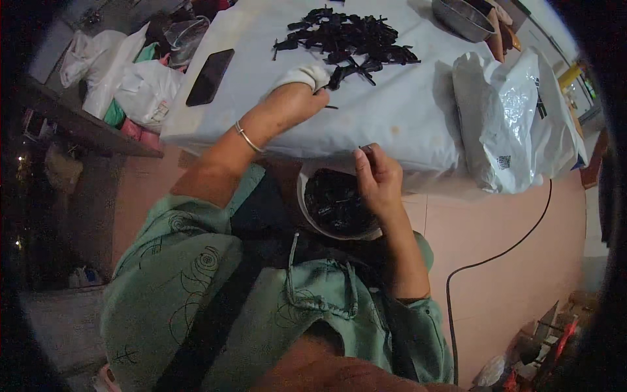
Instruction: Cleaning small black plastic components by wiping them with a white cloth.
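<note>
A loose pile of small black plastic-looking parts (pixel 346 39) lies on the white-covered table; their exact kind is too small to tell. My left hand (pixel 297 104) is closed just in front of the pile, with a white cloth or glove piece (pixel 304 75) about its far side. By its fingertips a thin black piece (pixel 332 107) shows; whether the fingers grip it is unclear. Over the table's near edge, my right hand (pixel 381 175) pinches a small dark piece (pixel 366 149) between thumb and finger. Below it, a white bucket (pixel 305 208) holds several black parts.
A black phone (pixel 209 77) lies on the table's left. At the right stands a large white plastic bag (pixel 503 124), with a metal bowl (pixel 464 19) behind it. White plastic bags (pixel 147 91) crowd the far left. A black cable (pixel 503 253) runs over the floor.
</note>
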A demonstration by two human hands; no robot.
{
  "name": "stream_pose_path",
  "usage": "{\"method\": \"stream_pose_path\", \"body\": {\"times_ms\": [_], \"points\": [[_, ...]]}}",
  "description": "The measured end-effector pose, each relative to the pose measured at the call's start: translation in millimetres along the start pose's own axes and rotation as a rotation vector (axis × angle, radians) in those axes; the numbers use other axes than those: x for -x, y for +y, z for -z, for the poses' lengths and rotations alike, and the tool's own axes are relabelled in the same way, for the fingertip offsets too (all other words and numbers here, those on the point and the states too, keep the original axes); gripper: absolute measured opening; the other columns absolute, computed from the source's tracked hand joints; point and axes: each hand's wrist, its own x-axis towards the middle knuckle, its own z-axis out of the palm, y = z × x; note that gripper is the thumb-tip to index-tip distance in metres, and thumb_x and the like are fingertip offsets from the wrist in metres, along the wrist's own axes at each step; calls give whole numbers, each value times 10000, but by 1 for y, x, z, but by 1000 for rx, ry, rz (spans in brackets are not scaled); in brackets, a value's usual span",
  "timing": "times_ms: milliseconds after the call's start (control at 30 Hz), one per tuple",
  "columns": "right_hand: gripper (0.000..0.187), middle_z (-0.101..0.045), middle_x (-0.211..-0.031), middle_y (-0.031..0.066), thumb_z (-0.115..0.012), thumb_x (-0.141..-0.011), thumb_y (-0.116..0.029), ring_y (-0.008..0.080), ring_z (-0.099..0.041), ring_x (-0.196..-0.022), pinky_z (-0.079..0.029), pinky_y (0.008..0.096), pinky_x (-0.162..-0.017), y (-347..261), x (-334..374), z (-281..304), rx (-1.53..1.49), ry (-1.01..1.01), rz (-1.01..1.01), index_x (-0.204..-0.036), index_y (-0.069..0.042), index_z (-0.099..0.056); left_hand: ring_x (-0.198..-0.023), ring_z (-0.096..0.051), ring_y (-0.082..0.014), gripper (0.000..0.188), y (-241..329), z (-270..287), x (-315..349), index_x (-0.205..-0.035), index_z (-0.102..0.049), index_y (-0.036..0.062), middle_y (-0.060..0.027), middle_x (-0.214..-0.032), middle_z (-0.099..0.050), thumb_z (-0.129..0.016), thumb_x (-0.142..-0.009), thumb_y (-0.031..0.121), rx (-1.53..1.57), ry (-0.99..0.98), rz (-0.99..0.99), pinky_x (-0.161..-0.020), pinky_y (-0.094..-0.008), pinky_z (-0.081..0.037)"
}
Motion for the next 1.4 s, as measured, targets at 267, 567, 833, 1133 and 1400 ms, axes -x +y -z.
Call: {"method": "stream_pose_path", "body": {"times_ms": [267, 567, 833, 1133, 1400], "points": [[204, -565, -684, 126, -607, -733, -57, 267, -544, -559, -433, 332, -505, -7, 3, -10, 240, 26, 418, -922, -41, -532, -582, -492, -202, 203, 6, -9, 19, -847, -505, 32, -93, -670, -499, -543, -735, 197, 188, -40, 31, -579, -332, -426], [236, -529, -656, 114, -616, -683, -21, 289, -529, -551, -421, 371, -490, -9, 5, -4, 415, -90, 530, -908, -33, -545, -812, -493, -98, 317, 40, -13, 47, -1014, -495, 21, -29, -864, -531, -632, -754, 140, 465, -168, -12, -726, -250, -423], [216, -546, -688, 112, -606, -698, -85, 313, -552, -623, -448, 375, -518, -9, 5, -3, 160, -162, 479, -891, -51, -514, -731, -535, -94, 237, 25, -28, 64, -1005, -493, 32, -28, -856, -552, -592, -790, 52, 1339, -359, 298, -624, -228, -472], [273, -521, -665, 72, -601, -670, -80, 262, -545, -564, -444, 353, -492, -9, 6, 1, 622, -180, 543, -934, -68, -535, -507, -478, -65, 132, 26, -23, 60, -788, -558, 14, -12, -669, -564, -597, -793, 140, 1317, -405, 434, -404, -208, -359], [147, -560, -648, 127, -626, -734, -129, 300, -554, -582, -432, 379, -497, -4, 3, 6, 529, -71, 404, -839, -61, -548, -480, -459, -51, 137, 25, -15, 63, -761, -562, 57, 20, -628, -528, -597, -803, 182, 1143, -359, 465, -389, -208, -352]]}}
